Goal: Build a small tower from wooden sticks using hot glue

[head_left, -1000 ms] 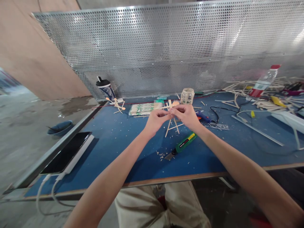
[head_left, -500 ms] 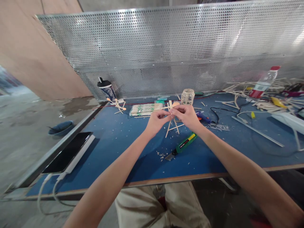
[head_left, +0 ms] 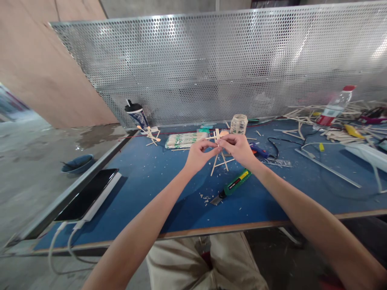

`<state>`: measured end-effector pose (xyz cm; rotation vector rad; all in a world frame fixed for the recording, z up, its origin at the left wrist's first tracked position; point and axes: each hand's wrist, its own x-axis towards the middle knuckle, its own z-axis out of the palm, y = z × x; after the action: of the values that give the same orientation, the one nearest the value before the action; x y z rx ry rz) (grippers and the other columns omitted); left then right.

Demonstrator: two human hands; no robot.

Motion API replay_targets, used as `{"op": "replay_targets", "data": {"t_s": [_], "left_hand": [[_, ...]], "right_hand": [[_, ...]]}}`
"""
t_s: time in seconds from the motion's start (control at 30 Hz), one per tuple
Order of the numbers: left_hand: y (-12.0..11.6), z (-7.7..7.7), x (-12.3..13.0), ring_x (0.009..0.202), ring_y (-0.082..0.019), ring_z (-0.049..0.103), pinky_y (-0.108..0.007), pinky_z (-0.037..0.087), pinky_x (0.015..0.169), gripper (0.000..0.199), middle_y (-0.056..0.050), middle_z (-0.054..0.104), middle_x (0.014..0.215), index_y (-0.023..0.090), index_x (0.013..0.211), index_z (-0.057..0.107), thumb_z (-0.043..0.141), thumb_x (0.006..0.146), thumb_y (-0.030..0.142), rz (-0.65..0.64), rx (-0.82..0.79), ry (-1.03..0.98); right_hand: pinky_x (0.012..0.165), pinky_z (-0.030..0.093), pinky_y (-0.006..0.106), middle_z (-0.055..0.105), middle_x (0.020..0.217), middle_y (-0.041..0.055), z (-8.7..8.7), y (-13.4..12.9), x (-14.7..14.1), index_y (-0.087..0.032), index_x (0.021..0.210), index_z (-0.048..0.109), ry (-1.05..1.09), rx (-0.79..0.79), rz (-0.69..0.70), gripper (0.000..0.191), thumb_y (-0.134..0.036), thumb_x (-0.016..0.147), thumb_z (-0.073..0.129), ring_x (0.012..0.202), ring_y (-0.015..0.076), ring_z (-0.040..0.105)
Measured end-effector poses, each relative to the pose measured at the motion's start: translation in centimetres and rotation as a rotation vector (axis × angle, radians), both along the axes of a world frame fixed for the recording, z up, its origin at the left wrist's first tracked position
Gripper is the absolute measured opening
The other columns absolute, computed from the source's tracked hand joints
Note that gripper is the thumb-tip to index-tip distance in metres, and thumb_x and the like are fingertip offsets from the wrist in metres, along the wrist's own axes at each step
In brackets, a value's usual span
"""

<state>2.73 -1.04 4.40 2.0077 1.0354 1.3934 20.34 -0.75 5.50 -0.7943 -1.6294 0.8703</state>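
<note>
- The stick frame (head_left: pixel 217 134) is pale and slender, sticks crossing near its top, legs splayed below.
- It sits between both hands, over the blue table (head_left: pixel 145 177).
- Left hand (head_left: pixel 197 156) and right hand (head_left: pixel 240 150) pinch its upper part.
- Green knife (head_left: pixel 237 183): black-and-yellow label, lettering too small to read.
- Bottle (head_left: pixel 336 105): red-and-white label, unreadable.

The left hand (head_left: pixel 198 156) and right hand (head_left: pixel 238 150) pinch a stick frame (head_left: pixel 225 162); a green knife (head_left: pixel 235 186) lies in front of the frame, a jar (head_left: pixel 238 124) behind it.
</note>
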Motion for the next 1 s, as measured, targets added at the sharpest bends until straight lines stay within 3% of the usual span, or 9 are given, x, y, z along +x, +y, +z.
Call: {"op": "replay_targets", "data": {"t_s": [0.1,0.27,0.4,0.53,1.0], "left_hand": [[-0.06,0.19,0.14,0.06,-0.013,0.04,-0.028,0.03,0.058,0.023,0.0,0.056,0.069,0.021,0.08,0.072,0.076,0.078,0.043,-0.014,-0.03,-0.017],[-0.16,0.47,0.29,0.059,-0.012,0.035,-0.026,0.028,0.057,0.03,0.004,0.041,0.064,0.02,0.081,0.059,0.08,0.073,0.041,0.004,-0.023,-0.074],[-0.38,0.6,0.28,0.062,-0.012,0.035,-0.026,0.03,0.059,0.029,0.003,0.04,0.067,0.021,0.08,0.054,0.078,0.075,0.037,0.027,0.036,-0.057],[-0.55,0.62,0.28,0.062,-0.013,0.035,-0.027,0.031,0.059,0.03,0.003,0.039,0.067,0.021,0.08,0.053,0.077,0.076,0.04,0.047,0.051,-0.029],[-0.87,0.86,0.19,0.062,-0.013,0.036,-0.027,0.032,0.061,0.024,0.003,0.038,0.068,0.022,0.082,0.053,0.074,0.079,0.032,0.038,0.153,0.027]], "right_hand": [[0.045,0.026,0.026,0.058,0.057,-0.0014,0.04,0.02,0.01,-0.018,0.071,0.072,-0.017,0.008,-0.024,0.024,-0.039,0.081,0.069,0.049,0.0078,0.037],[0.044,0.024,0.026,0.056,0.055,-0.0019,-0.07,0.13,0.0,-0.018,0.075,0.074,-0.013,0.023,-0.067,0.022,-0.039,0.08,0.069,0.047,0.0076,0.035],[0.046,0.031,0.026,0.063,0.062,0.0015,-0.19,0.15,-0.06,-0.018,0.074,0.074,-0.011,0.047,-0.089,0.023,-0.04,0.08,0.069,0.051,0.0095,0.044],[0.047,0.034,0.027,0.065,0.064,0.0027,-0.29,0.13,-0.14,-0.018,0.075,0.074,-0.034,0.035,-0.145,0.025,-0.042,0.08,0.07,0.055,0.0118,0.051],[0.049,0.037,0.027,0.066,0.064,0.0021,-0.48,0.19,-0.21,-0.018,0.073,0.073,-0.023,0.069,-0.134,0.023,-0.04,0.081,0.07,0.054,0.0113,0.051]]}}
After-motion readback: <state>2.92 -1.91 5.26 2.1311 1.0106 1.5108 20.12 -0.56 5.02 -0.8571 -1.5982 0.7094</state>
